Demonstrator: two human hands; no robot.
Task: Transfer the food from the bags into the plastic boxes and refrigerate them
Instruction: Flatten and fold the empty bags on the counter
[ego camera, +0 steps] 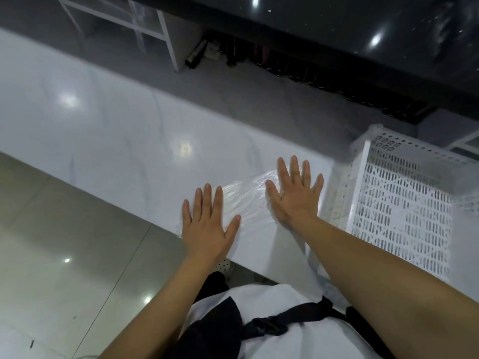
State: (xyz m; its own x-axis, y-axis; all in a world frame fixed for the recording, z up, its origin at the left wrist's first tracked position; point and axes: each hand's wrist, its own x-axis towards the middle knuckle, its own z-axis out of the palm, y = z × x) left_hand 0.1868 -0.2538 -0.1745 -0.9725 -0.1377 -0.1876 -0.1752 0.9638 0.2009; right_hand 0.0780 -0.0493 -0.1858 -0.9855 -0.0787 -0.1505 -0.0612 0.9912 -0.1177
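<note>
A flat, clear plastic bag (246, 200) lies on the white marble-look counter (116, 141) near its front edge. My left hand (207, 224) lies flat on the bag's left end, fingers straight and spread. My right hand (295, 193) lies flat on the bag's right end, fingers straight too. The bag looks flat; I cannot tell whether anything is in it. No food and no plastic box is visible.
A white perforated plastic crate (404, 198) stands on the counter just right of my right hand. Behind the counter runs a grey floor strip, a white metal frame (155, 29) and a dark glossy surface (337, 27). Beige floor tiles (64, 255) lie at the lower left.
</note>
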